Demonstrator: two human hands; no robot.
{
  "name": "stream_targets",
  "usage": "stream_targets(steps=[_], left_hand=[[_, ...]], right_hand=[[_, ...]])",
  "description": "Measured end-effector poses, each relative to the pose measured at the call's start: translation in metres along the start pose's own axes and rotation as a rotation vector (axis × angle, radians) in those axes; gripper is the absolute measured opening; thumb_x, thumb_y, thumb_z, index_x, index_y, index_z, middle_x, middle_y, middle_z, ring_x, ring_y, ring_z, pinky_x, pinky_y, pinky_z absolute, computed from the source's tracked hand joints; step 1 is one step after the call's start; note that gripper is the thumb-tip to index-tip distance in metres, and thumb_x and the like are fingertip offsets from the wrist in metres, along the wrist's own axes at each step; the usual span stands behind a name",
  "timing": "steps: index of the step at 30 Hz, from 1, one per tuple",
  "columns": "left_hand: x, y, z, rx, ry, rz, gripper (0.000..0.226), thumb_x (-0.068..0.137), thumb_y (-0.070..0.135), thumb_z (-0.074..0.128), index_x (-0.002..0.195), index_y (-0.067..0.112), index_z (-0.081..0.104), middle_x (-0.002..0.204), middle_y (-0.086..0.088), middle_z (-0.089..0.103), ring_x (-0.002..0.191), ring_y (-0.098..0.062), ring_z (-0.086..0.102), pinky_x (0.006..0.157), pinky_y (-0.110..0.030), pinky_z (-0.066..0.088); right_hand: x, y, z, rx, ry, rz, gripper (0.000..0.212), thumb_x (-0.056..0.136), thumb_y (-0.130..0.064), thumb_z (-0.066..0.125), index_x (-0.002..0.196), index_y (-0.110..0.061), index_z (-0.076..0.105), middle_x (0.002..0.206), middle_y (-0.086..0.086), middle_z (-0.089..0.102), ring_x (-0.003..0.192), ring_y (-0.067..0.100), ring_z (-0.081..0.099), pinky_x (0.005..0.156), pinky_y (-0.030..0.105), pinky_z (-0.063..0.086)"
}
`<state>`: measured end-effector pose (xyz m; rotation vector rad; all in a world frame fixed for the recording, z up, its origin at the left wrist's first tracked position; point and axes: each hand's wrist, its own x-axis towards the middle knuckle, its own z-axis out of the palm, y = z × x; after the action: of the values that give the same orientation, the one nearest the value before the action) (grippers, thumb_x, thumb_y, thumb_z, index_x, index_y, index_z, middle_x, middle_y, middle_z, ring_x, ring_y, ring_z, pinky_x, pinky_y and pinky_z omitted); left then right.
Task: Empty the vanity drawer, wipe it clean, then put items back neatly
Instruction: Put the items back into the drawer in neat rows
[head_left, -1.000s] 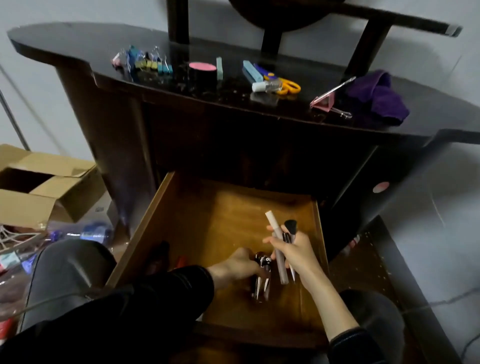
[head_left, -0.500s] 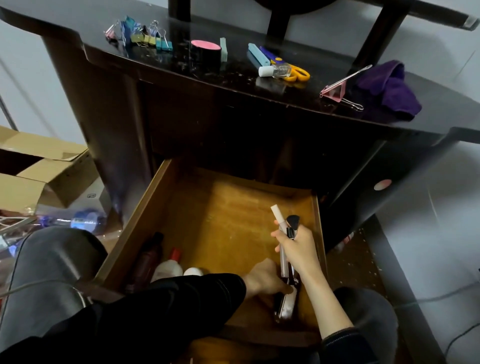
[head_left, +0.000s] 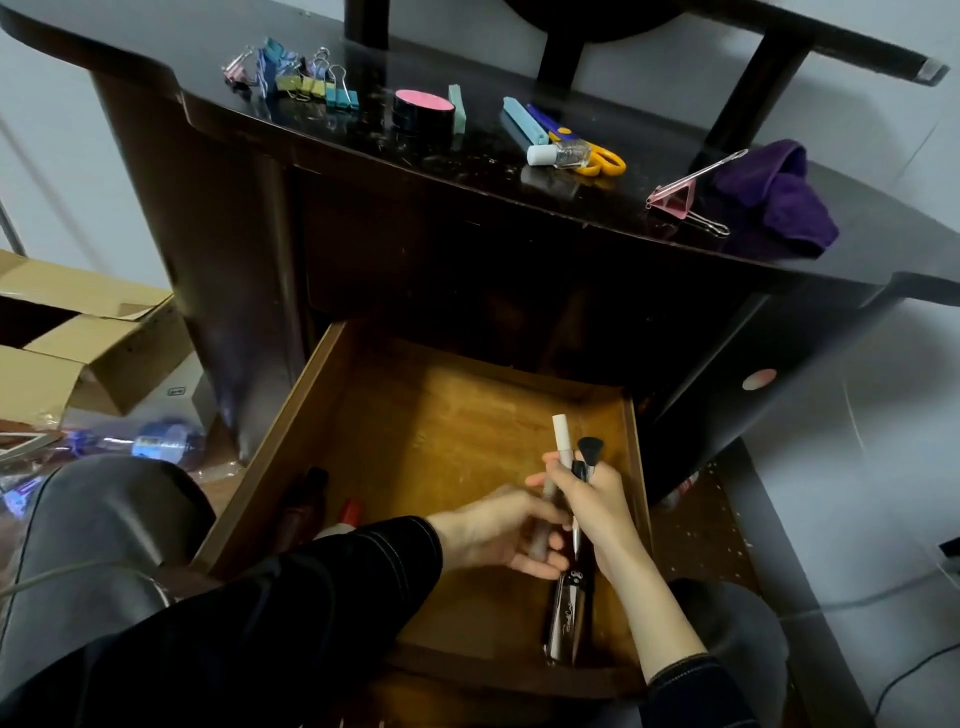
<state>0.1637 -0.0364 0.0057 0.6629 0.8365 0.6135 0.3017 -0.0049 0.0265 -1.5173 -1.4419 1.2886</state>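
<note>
Cardboard box (head_left: 78, 332): open on the floor at far left, well apart from the work.
Counter (head_left: 218, 119): carries binder clips (head_left: 306, 83), a pink-topped tin (head_left: 423, 111) and scissors (head_left: 602, 158), probably things lifted out of the drawer.
Drawer (head_left: 291, 415): pulled out below the counter, not yet empty.
Front-left corner: a dark bottle (head_left: 304, 506) and a red-capped bottle (head_left: 350, 512) sit against the wall, partly hidden by the sleeve.
Left hand (head_left: 498, 535): its grip pinches the lower end of the white-capped tube (head_left: 560, 431), likely steadying it.
Right hand (head_left: 597, 499): grip wrapped round tube and makeup brush (head_left: 589, 448) together, apparently bundling them for one trip.
Clear bottle (head_left: 566, 618): lies along the drawer's right wall, beneath both hands.
Purple cloth (head_left: 769, 202): bunched at the counter's right end, handy for wiping.
</note>
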Motion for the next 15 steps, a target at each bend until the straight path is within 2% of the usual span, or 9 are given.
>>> stream_targets(steps=[4, 6, 8, 9, 10, 12, 15], left_hand=[[0.004, -0.005, 0.000, 0.034, 0.208, 0.000, 0.022, 0.094, 0.005, 0.042, 0.111, 0.009, 0.055, 0.064, -0.003, 0.050, 0.059, -0.020, 0.061, 0.063, -0.036, 0.058], [0.006, -0.006, -0.002, 0.016, 0.352, -0.009, 0.025, 0.088, 0.006, 0.042, 0.106, 0.006, 0.059, 0.060, -0.003, 0.047, 0.053, -0.019, 0.051, 0.054, -0.030, 0.050], [0.007, -0.004, -0.005, -0.057, 0.462, -0.009, 0.014, 0.085, 0.009, 0.046, 0.091, 0.006, 0.059, 0.055, -0.002, 0.044, 0.048, -0.019, 0.045, 0.052, -0.028, 0.043], [0.006, -0.002, -0.006, -0.113, 0.496, 0.006, 0.008, 0.085, 0.012, 0.050, 0.081, 0.009, 0.056, 0.053, -0.001, 0.043, 0.047, -0.019, 0.043, 0.052, -0.027, 0.040], [0.006, 0.001, -0.008, -0.158, 0.525, 0.034, 0.013, 0.086, 0.018, 0.055, 0.075, 0.012, 0.053, 0.053, -0.001, 0.042, 0.047, -0.019, 0.042, 0.052, -0.027, 0.039], [0.005, 0.006, -0.013, -0.202, 0.536, 0.099, 0.023, 0.088, 0.034, 0.064, 0.080, 0.014, 0.056, 0.055, 0.000, 0.044, 0.050, -0.018, 0.043, 0.052, -0.026, 0.039], [0.006, 0.006, -0.015, -0.143, 0.521, 0.152, 0.033, 0.091, 0.040, 0.069, 0.096, 0.008, 0.062, 0.060, 0.000, 0.053, 0.051, -0.014, 0.045, 0.050, -0.024, 0.037]], right_hand=[[-0.001, 0.003, 0.001, -0.119, 0.030, -0.026, 0.025, 0.103, -0.028, 0.057, 0.087, -0.016, 0.071, 0.085, -0.004, 0.078, 0.079, 0.012, 0.074, 0.048, 0.021, 0.049], [-0.002, 0.004, 0.005, -0.173, 0.059, -0.068, 0.025, 0.104, -0.029, 0.055, 0.089, -0.016, 0.071, 0.085, 0.001, 0.076, 0.078, 0.019, 0.074, 0.047, 0.023, 0.049], [-0.002, 0.004, 0.007, -0.215, 0.087, -0.095, 0.016, 0.104, -0.031, 0.054, 0.100, -0.020, 0.065, 0.086, -0.001, 0.075, 0.069, 0.016, 0.074, 0.046, 0.025, 0.049], [-0.002, 0.005, 0.006, -0.247, 0.101, -0.105, 0.017, 0.104, -0.032, 0.054, 0.098, -0.020, 0.063, 0.082, -0.001, 0.075, 0.060, 0.014, 0.072, 0.045, 0.025, 0.048], [-0.002, 0.006, 0.004, -0.287, 0.099, -0.110, 0.022, 0.104, -0.033, 0.054, 0.091, -0.018, 0.063, 0.073, 0.000, 0.073, 0.051, 0.014, 0.067, 0.044, 0.025, 0.047], [-0.002, 0.006, 0.002, -0.343, -0.012, -0.088, 0.033, 0.104, -0.030, 0.054, 0.078, -0.013, 0.067, 0.061, 0.006, 0.069, 0.042, 0.015, 0.055, 0.042, 0.026, 0.044], [-0.006, 0.005, 0.005, -0.355, -0.317, -0.011, 0.016, 0.101, -0.023, 0.055, 0.094, -0.013, 0.065, 0.067, 0.010, 0.069, 0.044, 0.015, 0.048, 0.040, 0.025, 0.035]])
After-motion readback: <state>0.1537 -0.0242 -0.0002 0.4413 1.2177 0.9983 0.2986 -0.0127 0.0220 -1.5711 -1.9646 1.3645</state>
